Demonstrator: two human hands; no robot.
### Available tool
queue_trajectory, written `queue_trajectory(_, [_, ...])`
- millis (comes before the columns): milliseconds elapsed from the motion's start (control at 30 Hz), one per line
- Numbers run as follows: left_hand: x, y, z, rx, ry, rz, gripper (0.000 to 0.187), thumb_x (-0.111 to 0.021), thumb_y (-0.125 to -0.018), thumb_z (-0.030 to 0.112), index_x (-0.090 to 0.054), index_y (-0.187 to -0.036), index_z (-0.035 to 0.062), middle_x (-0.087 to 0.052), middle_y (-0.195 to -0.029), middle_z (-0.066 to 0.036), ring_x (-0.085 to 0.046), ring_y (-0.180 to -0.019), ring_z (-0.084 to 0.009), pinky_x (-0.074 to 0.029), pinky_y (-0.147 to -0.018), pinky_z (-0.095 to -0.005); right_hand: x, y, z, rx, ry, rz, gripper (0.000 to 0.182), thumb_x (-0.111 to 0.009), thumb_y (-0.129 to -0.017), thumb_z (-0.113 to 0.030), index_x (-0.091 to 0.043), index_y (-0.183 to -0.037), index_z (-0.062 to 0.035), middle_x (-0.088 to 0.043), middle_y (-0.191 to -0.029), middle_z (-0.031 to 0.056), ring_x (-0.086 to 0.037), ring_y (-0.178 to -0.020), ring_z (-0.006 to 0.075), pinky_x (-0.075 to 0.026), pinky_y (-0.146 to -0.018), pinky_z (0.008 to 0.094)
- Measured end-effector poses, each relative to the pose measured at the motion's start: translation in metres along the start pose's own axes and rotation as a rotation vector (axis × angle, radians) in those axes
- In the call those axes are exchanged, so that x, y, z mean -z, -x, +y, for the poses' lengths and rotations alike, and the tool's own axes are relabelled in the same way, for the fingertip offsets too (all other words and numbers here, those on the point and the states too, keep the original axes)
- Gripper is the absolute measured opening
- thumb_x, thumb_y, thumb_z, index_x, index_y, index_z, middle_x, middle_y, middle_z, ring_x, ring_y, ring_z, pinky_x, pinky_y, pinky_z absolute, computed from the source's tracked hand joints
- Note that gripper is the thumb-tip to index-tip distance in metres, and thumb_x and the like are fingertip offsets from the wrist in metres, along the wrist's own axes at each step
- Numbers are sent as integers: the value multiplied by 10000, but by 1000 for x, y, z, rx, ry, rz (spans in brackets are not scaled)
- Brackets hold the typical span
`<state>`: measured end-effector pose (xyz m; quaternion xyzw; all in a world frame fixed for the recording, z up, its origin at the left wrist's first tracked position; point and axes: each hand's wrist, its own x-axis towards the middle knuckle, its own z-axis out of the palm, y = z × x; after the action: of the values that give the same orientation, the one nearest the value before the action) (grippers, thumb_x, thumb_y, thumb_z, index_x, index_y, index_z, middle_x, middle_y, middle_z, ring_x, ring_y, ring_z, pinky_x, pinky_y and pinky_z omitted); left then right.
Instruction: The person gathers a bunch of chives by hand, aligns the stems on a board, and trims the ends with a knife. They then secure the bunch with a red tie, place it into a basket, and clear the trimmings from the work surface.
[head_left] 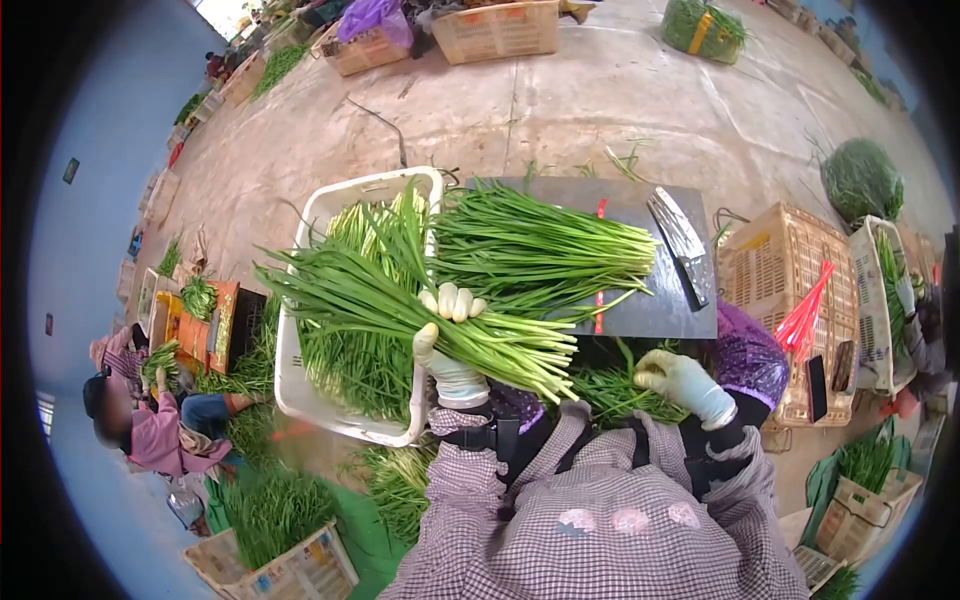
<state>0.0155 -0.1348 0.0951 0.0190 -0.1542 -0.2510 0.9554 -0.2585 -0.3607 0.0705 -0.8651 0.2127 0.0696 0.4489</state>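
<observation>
My left hand [452,330], in a pale glove, is closed around a bunch of green chives [520,352]. Their leafy ends spread left over a white plastic basket [284,360], while the pale stem ends point right. My gloved right hand [680,385] hovers by loose chives [605,390] at my lap, its fingers curled together; anything between them is too small to make out. Ahead, a thick pile of chives [545,235] lies on a dark board [655,318]. A knife [680,240] rests at the board's right side. More chives [360,370] fill the basket.
To the right, an upturned crate [790,260] carries red plastic ties [805,320] and a phone [817,388]. At left sits a co-worker [170,430] in pink among chives. Crates [497,30] and a bagged bundle [703,30] stand across the concrete floor.
</observation>
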Motion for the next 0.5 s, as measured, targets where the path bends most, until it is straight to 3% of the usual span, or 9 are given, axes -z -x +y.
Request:
queue_trajectory(33, [1,1,-3,7,-81,21,312,-721,-816,87,-463,-984,136,-415,-897,5,-445,-848,-158,-428,-884,-364,-4,4,9,-47,522,135,491,-779,-900,-439,-704,-1172,-37,-736,-1058,167,-728,-957,339,-568,-853,467])
queue_trajectory(67, [2,1,-7,23,-163,39,314,-725,-814,98,-465,-987,132,-423,-905,-6,-447,-855,-166,-430,-888,-367,8,-2,-25,-183,576,197,620,-813,-844,-479,-677,-1281,-60,-727,-1182,186,-714,-1029,375,-565,-922,461])
queue_trajectory(133, [7,3,-26,48,-258,34,325,-732,-809,130,-511,-1045,101,-454,-932,-46,-482,-896,-202,-448,-924,-387,10,-13,-50,216,277,441,879,-841,-781,-536,-563,-1460,-52,-649,-1356,226,-652,-1205,373,-509,-1047,442])
queue_trajectory(200, [0,10,-49,66,-317,161,339,-731,-810,127,-530,-1080,84,-489,-963,-63,-517,-941,-223,-461,-953,-409,9,-22,-103,504,177,419,1161,-864,-730,-575,-348,-1615,-29,-507,-1534,218,-500,-1413,351,-393,-1177,482])
queue_trajectory(267, [8,16,-69,70,-319,122,338,-715,-847,136,-559,-1137,56,-556,-1047,-92,-555,-1008,-237,-487,-980,-422,-10,-35,-129,363,484,267,1340,-895,-684,-565,-173,-1668,-13,-389,-1635,179,-365,-1517,332,-288,-1236,547])
queue_trajectory(300, [1,20,-75,104,-295,217,353,-705,-860,143,-569,-1172,48,-579,-1077,-101,-574,-1039,-245,-491,-1010,-430,-23,-45,-123,330,478,218,1365,-913,-666,-539,-149,-1673,-25,-346,-1665,150,-334,-1534,301,-264,-1226,620])
queue_trajectory(333, [-5,26,-81,144,-265,310,371,-696,-873,150,-578,-1207,39,-601,-1106,-110,-593,-1071,-253,-495,-1039,-438,-43,-63,-95,393,338,279,1261,-906,-718,-442,-179,-1671,-51,-386,-1643,182,-462,-1455,310,-374,-1192,545])
queue_trajectory(400, [26,33,-79,211,-228,332,556,-648,-931,191,-530,-1444,13,-635,-1353,-147,-625,-1232,-286,-475,-1131,-454,-60,-70,-67,251,63,129,1106,-854,-781,-285,-217,-1665,-92,-501,-1553,211,-639,-1255,334,-532,-1050,452])
queue_trajectory(500, [21,15,-73,147,-169,334,562,-587,-1005,236,-487,-1510,12,-599,-1458,-146,-608,-1278,-291,-464,-1153,-437,-51,-73,-42,373,246,190,992,-811,-777,-169,-310,-1632,-105,-649,-1375,203,-737,-999,342,-613,-862,410])
